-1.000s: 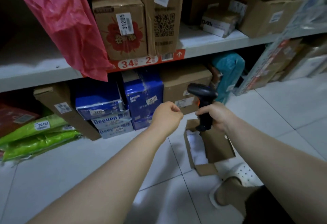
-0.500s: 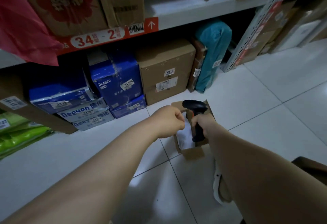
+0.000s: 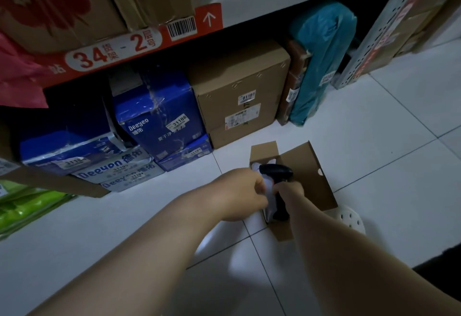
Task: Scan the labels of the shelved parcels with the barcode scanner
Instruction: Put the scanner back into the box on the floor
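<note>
Head view: right hand (image 3: 290, 191) wrapped tight round the handle of the black barcode scanner (image 3: 277, 173), held low over an open cardboard box (image 3: 309, 166) on the floor tiles; left hand (image 3: 243, 194) curled into a fist just beside it — nothing visibly in it; labelled parcels — a brown carton (image 3: 239, 91), blue packs (image 3: 159, 118) — sit under the shelf (image 3: 249, 8).

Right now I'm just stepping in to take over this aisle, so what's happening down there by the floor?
A person is crouched at the bottom shelf level, under the red shelf tag marked 34-2. Their right hand grips a black barcode scanner by its handle, and their left hand, closed into a fist, is right next to it. Both are over an open cardboard box on the floor tiles. The scanner points toward the floor-level parcels: the blue Deeyeo carton and the brown box labelled 01101.
</note>
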A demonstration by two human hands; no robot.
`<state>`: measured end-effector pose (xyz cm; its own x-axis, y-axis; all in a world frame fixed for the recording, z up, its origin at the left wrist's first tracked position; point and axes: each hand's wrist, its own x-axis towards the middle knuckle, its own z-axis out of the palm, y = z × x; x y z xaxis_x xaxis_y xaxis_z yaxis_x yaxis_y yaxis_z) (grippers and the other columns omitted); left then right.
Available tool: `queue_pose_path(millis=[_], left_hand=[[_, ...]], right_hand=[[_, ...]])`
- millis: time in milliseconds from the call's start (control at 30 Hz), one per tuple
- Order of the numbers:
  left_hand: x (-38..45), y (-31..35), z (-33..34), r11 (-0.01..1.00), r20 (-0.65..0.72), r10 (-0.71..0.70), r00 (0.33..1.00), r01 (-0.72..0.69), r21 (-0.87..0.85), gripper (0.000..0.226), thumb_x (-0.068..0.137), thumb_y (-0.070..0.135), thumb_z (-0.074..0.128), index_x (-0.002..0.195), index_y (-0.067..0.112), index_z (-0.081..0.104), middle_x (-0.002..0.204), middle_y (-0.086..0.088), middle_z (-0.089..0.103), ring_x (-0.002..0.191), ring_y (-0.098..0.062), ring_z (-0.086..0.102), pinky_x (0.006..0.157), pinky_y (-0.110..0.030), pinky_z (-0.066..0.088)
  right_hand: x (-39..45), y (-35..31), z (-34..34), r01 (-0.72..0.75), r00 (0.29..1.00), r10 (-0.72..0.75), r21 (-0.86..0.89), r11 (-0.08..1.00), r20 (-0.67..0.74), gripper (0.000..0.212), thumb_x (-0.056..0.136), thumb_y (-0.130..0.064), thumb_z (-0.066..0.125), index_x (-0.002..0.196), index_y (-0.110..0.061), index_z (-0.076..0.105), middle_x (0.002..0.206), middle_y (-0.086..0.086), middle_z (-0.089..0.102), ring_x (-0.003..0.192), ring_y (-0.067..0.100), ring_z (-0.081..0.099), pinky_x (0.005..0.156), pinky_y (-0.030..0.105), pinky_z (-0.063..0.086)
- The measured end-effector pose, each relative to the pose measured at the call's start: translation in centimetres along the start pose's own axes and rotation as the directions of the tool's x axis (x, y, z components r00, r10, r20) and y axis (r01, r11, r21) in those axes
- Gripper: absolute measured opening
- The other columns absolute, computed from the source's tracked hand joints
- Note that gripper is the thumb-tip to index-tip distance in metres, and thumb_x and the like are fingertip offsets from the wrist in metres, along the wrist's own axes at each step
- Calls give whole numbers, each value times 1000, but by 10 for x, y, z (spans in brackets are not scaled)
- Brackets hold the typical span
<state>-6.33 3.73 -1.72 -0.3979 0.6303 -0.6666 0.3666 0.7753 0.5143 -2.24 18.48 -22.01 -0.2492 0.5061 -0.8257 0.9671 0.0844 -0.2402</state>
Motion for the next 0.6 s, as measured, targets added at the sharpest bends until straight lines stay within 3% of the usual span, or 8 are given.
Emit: queue_pose_path(millis=[67,133,267,433,600], left_hand=[[3,-2,-4,1000,5,-9,1000,9,-1,30,95,22,52,122,13,59,121,-6,56,109,-21,56,93,-33,47],[7,-4,-7,1000,5,-6,1000,6,-9,31,95,24,52,125,17,57,122,-5,56,108,-19,55,93,-33,47],[14,-6,-12,1000,5,-4,1000,4,-13,35,95,25,52,130,19,54,125,-3,54,110,-17,53,91,-28,45],[23,-5,-17,1000,8,-9,1000,9,6,35,95,25,52,129,17,55,124,-4,55,107,-17,54,91,-28,45],[28,-5,-20,1000,19,-14,1000,14,6,33,95,24,52,127,17,56,122,-4,57,98,-15,53,88,-28,46]], right_hand=[[7,0,2,30,999,-24,-149,988,38,16,98,-22,46,109,-11,48,102,11,59,101,27,60,90,30,48],[8,-3,5,64,998,-59,-280,958,27,30,101,-22,41,128,-10,47,125,10,56,122,26,53,100,31,44],[13,-9,9,69,994,-20,-461,885,110,38,102,-26,37,134,-8,44,134,10,54,125,24,51,94,28,43],[21,-17,3,55,990,9,-449,892,138,44,102,-27,40,140,-7,36,144,10,44,134,25,40,104,29,36],[30,-20,4,66,989,2,-455,888,147,46,103,-31,31,141,-4,34,141,17,46,129,30,45,104,34,39]])
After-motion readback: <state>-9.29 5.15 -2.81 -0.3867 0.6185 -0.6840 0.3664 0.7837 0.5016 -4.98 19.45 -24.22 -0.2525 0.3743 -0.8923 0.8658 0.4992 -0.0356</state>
